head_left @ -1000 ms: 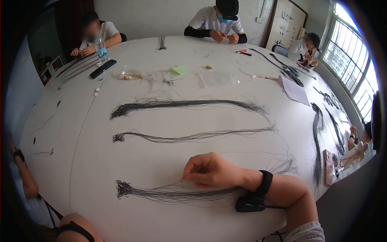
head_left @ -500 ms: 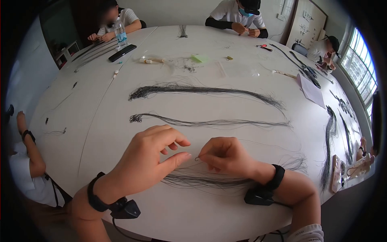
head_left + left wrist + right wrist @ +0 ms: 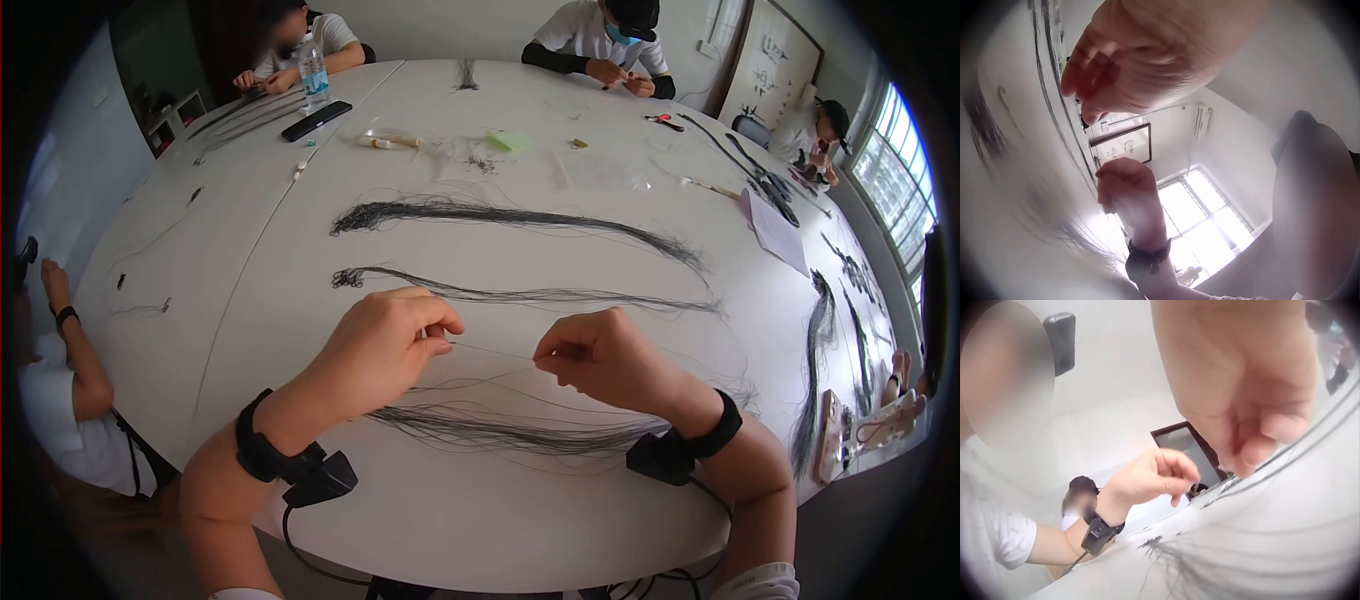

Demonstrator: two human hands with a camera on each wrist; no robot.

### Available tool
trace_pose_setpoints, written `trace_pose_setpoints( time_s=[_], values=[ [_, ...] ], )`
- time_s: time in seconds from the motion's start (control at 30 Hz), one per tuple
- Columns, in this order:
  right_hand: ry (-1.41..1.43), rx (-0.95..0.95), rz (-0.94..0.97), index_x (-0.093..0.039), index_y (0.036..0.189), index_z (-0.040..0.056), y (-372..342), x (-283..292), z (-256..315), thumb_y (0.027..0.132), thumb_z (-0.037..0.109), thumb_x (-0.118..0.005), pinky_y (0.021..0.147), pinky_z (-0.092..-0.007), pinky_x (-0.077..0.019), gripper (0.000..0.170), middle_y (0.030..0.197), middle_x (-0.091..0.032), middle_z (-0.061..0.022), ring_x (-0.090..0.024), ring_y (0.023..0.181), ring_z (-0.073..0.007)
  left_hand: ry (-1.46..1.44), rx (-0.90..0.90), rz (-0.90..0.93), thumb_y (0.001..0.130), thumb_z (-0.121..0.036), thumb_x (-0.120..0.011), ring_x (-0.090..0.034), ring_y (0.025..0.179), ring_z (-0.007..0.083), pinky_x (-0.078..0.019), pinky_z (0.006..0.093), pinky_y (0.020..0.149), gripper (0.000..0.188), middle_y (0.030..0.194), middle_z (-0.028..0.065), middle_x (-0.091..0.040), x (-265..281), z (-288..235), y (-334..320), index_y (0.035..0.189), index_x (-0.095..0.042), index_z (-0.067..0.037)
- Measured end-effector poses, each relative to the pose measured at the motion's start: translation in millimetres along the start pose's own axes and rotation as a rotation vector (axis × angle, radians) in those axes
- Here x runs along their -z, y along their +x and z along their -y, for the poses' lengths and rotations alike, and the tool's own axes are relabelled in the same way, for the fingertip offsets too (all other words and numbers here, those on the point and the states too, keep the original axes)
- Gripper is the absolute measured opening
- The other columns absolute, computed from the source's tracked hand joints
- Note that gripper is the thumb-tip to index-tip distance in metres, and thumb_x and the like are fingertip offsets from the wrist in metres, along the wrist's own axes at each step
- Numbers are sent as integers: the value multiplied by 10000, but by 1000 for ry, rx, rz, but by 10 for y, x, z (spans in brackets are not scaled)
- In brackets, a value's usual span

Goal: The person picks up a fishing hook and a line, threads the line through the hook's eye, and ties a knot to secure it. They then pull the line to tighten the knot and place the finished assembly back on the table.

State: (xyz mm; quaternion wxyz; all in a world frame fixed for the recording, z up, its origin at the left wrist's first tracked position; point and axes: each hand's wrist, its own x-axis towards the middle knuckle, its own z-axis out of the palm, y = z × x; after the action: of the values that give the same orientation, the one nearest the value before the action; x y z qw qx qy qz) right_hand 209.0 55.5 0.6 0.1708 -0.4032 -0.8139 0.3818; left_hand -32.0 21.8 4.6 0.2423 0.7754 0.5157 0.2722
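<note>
In the head view my left hand (image 3: 390,335) and right hand (image 3: 610,360) are raised over the near part of the table, a short gap apart. A thin dark strand (image 3: 490,348) stretches between their fingertips, pinched at both ends. Its hook-shaped end is hidden by fingers. Below the hands lies a loose bundle of dark strands (image 3: 510,435), its left end covered by my left hand. In the left wrist view my left hand (image 3: 1147,56) has thumb and fingertips together; in the right wrist view my right hand (image 3: 1247,387) has its fingers curled.
Beyond the hands lie a thin bundle (image 3: 540,296) and a thicker one (image 3: 500,213). Further back are a green paper (image 3: 510,141), a black case (image 3: 316,121) and a water bottle (image 3: 313,75). A white sheet (image 3: 775,235) and phone (image 3: 830,440) lie right. Other people sit around.
My left hand has come into view and closed its fingertips on the strand's end, which my right hand held alone before. Both hands have risen away from the bundle, and the head view has shifted.
</note>
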Motion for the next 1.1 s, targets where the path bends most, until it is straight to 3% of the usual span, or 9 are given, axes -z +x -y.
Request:
trace_pose_setpoints(
  time_s=[0.1,0.17,0.43,0.6,0.9,1.1],
  values=[
    [-114,-144,60,-639,820,-7,-39,317,3,825,76,-605,504,-219,-462,90,646,-607,-36,-574,571,-89,-19,110,10,767,20,-640,-540,662,113,-429,246,595,56,753,57,-596,201,214,-61,823,-636,16],
    [-107,-189,42,-618,770,-14,-59,482,-114,781,58,-583,505,-269,-466,80,632,-605,-85,-602,556,-153,-7,156,47,763,11,-642,-545,671,115,-431,248,599,52,756,57,-598,321,347,-119,814,-634,18],
    [-301,-296,121,-615,732,-4,-102,689,-101,764,48,-577,527,-260,-492,72,656,-627,-67,-632,585,-140,-33,244,93,748,-11,-650,-572,693,133,-449,259,625,70,752,68,-616,249,359,-205,808,-641,22],
    [-407,-365,106,-613,731,-8,-151,787,-56,756,46,-566,521,-258,-491,76,654,-627,-75,-628,589,-141,-68,84,145,754,-68,-636,-606,651,194,-465,288,625,73,726,100,-649,23,130,-74,796,-647,-9],
    [-425,-417,41,-615,727,-13,-332,965,-138,747,40,-565,515,-253,-496,76,662,-632,-76,-623,588,-141,53,85,266,723,-87,-670,-613,715,223,-470,311,640,81,735,109,-634,-172,152,50,767,-647,-22],
    [-445,-495,75,-621,727,-8,-489,1036,-275,742,40,-575,522,-255,-497,69,644,-631,-81,-623,572,-144,149,33,199,709,-85,-675,-581,687,225,-459,321,628,98,746,97,-602,-90,264,-25,747,-617,-17]
  ],
)
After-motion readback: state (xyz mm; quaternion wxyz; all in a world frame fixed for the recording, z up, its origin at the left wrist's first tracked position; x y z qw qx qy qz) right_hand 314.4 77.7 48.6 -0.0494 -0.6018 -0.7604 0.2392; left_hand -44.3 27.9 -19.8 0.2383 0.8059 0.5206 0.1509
